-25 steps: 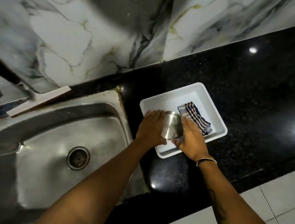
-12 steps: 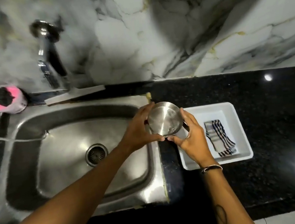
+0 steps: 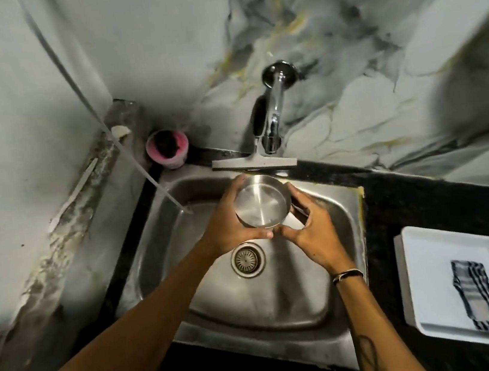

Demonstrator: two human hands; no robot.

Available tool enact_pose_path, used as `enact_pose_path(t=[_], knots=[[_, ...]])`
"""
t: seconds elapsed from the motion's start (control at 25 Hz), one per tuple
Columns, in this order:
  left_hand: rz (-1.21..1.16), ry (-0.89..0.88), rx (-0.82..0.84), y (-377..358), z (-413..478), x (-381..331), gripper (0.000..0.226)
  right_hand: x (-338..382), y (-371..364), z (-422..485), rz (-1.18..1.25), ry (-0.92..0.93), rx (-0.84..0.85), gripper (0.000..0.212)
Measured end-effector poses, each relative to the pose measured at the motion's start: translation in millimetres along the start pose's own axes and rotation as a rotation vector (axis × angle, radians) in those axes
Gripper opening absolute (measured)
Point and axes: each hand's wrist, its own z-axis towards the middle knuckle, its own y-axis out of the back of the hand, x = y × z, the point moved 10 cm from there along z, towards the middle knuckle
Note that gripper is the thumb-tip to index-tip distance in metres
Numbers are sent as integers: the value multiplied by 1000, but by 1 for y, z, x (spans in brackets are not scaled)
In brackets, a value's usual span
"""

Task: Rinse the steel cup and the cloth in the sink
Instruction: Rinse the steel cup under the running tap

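Observation:
I hold the steel cup (image 3: 260, 201) upright over the steel sink (image 3: 342, 307), just below the tap (image 3: 274, 118). My left hand (image 3: 227, 225) wraps its left side and my right hand (image 3: 312, 232) cups its right side and bottom. No water is seen running from the tap. The striped cloth (image 3: 477, 298) lies folded in the white tray (image 3: 429, 256) on the black counter to the right of the sink.
A pink cup (image 3: 168, 149) stands at the sink's back left corner. A white squeegee strip (image 3: 254, 164) lies along the sink's back rim. The drain (image 3: 248, 260) sits mid-basin. A thin hose (image 3: 124, 145) slants down into the sink from the left wall.
Both hands lifted the cup out of the tray and carried it left, from above the sink's right rim to under the tap. The cloth stayed in the tray.

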Motion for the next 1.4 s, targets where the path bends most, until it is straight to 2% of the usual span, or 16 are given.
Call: enact_pose_path(t=[0.08, 0.16, 0.28, 0.44, 0.6, 0.68, 0.84, 0.96, 1.12, 1.4], knots=[[-7, -4, -37, 5, 5, 9, 126, 5, 3, 11, 17, -34, -3, 88], [-16, -8, -62, 4, 11, 14, 126, 19, 21, 28, 23, -55, -93, 79], [-28, 12, -88, 2, 24, 19, 128, 57, 32, 67, 41, -2, -136, 67], [-71, 53, -77, -1, 45, 25, 132, 82, 29, 109, 2, 54, -107, 22], [-90, 55, -72, -3, 62, 30, 132, 76, 32, 114, 95, 17, -112, 14], [-95, 47, -76, -6, 67, 33, 132, 73, 35, 116, 101, 11, -151, 17], [-150, 46, -97, -9, 73, 35, 127, 71, 42, 113, 26, -9, -300, 35], [-155, 57, -104, -11, 75, 36, 125, 73, 40, 110, -28, 11, -359, 28], [-154, 51, -137, 0, 80, 38, 126, 74, 38, 111, -42, 6, -361, 41], [-218, 88, -98, -12, 95, 32, 128, 75, 43, 103, -105, -1, -509, 35]])
